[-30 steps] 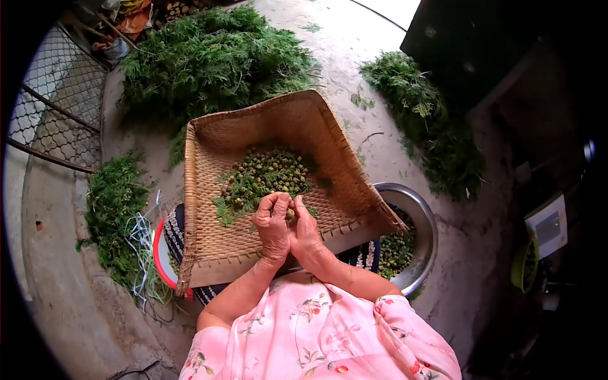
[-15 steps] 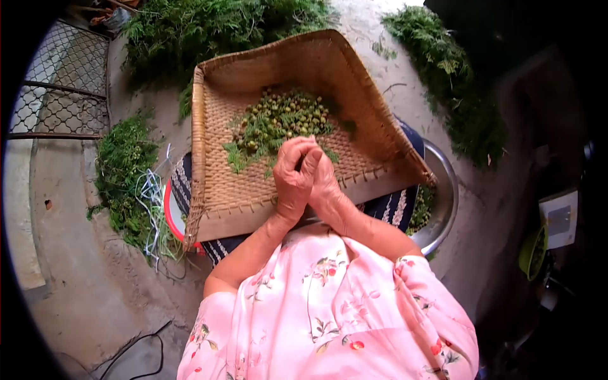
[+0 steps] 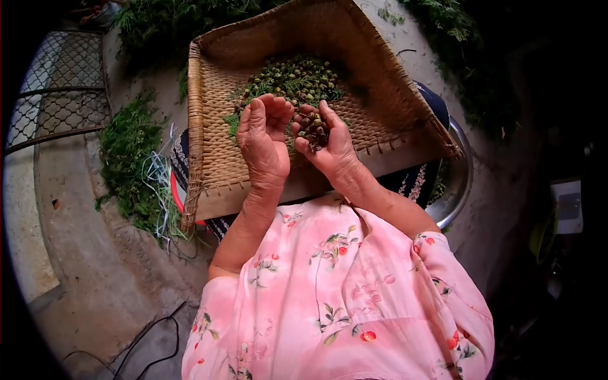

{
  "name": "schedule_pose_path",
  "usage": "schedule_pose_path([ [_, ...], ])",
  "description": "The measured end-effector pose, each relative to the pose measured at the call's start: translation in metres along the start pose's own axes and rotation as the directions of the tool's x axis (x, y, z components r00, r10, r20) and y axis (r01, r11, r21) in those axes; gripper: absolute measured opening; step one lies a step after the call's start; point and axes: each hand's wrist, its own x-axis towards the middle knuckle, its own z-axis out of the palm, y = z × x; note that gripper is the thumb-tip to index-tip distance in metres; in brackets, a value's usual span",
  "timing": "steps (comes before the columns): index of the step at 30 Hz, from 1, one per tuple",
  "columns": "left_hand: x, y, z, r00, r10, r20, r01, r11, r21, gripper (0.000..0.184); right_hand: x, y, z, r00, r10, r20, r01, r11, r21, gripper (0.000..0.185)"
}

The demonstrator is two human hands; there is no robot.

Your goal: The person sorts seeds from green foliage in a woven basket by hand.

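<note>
A woven wicker basket (image 3: 218, 152) with raised sides rests across my lap, over dark patterned cloth. In it lies a heap of small round green-brown seed cones (image 3: 294, 73), mixed with bits of feathery green leaf (image 3: 231, 123). My right hand (image 3: 339, 149), cupped palm up above the near part of the basket, holds a handful of these cones (image 3: 313, 130). Close beside it on the left, my left hand (image 3: 261, 142) is half curled with the fingers apart, and nothing shows in its palm.
Cut green branches (image 3: 133, 139) lie on the concrete floor to the left, behind and at the right. White and blue plastic strips (image 3: 161, 190) lie near the basket. A metal basin (image 3: 459, 196) stands at my right, a red-rimmed container (image 3: 176, 193) at my left. Black cable (image 3: 136, 342) runs across the floor.
My hands were pressed together over the basket. Now they have parted, the left one moving left and opening, the right one turned up with cones showing in its palm.
</note>
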Motion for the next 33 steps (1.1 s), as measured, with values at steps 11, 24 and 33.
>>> schedule_pose_path([
  [11, 0.008, -0.029, -0.052, 0.999, 0.025, -0.047, 0.002, 0.868, 0.497, 0.013, -0.060, -0.076, 0.001, 0.943, -0.068, 0.326, 0.028, 0.991, 0.128, 0.032],
  [24, 0.005, -0.035, -0.058, 1.000, 0.000, 0.032, -0.020, 0.784, 0.621, 0.013, -0.147, -0.203, -0.204, 0.739, -0.639, -0.214, 0.674, 0.709, 0.207, 0.029],
  [33, 0.007, -0.037, -0.059, 0.997, -0.025, 0.074, -0.026, 0.786, 0.617, 0.013, -0.112, -0.120, -0.394, 0.477, -0.475, -0.739, 0.527, 0.828, -0.192, 0.027],
])
